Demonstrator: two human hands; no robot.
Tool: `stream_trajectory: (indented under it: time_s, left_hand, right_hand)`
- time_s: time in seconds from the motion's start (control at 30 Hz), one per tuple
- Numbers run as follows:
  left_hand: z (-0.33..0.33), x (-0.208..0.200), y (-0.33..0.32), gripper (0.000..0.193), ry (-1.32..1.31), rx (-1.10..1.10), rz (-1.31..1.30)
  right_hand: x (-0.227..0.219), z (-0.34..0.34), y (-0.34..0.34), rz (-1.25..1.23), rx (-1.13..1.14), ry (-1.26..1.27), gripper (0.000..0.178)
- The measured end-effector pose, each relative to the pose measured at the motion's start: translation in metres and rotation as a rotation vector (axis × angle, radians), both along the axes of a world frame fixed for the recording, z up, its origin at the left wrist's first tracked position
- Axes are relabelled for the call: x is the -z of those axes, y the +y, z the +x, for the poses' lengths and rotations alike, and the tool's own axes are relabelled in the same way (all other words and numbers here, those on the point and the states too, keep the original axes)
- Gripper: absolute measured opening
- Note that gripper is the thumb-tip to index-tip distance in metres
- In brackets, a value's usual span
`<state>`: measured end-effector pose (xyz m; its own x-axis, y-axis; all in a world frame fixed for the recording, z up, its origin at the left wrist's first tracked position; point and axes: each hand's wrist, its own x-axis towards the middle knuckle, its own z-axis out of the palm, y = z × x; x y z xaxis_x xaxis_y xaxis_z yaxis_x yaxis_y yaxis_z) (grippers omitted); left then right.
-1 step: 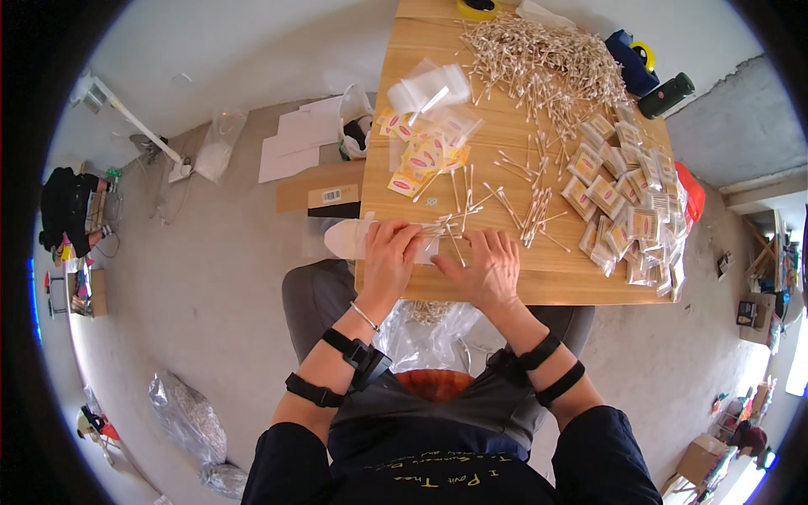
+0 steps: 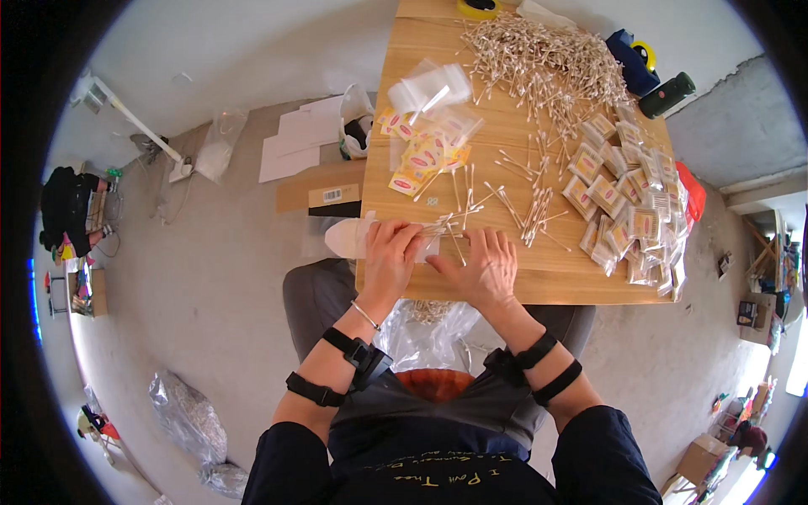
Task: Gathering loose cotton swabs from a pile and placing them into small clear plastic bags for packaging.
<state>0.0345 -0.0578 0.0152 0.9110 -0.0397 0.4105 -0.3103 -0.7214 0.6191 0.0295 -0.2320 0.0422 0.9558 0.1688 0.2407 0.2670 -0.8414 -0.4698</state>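
My left hand is closed with curled fingers over a small clear plastic bag at the table's near left edge. Several cotton swabs lie beside its fingertips. My right hand rests just right of there, thumb stretched away from the fingers, next to a few swabs. Its fingertips are partly hidden, and I see nothing gripped in it. A white oval piece sticks out left of my left hand. Beyond my hands are loose swabs and yellow printed cards.
A big heap of swabs covers the table's far side. Filled swab packs are piled at the right. Clear empty bags lie far left, with tape behind. A dark cylinder stands at the far right corner.
My right hand has shifted very slightly left, its thumb closer to the bag. My left hand has hardly moved.
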Motion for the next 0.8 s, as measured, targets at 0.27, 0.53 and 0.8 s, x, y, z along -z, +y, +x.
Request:
stream_trajectory:
  time_s: [0.27,0.53,0.8]
  left_hand:
    - [0.001,0.001,0.0,0.014,-0.023,0.022,-0.02]
    - [0.0,-0.001,0.0,0.013,-0.05,0.034,-0.023]
    - [-0.001,0.001,0.001,0.011,-0.032,0.017,-0.025]
  right_hand:
    - [0.015,0.009,0.011,0.028,0.163,0.045,0.044]
    - [0.014,0.009,0.01,0.049,0.147,0.067,0.034]
    - [0.002,0.006,0.016,0.038,0.146,0.029,0.027]
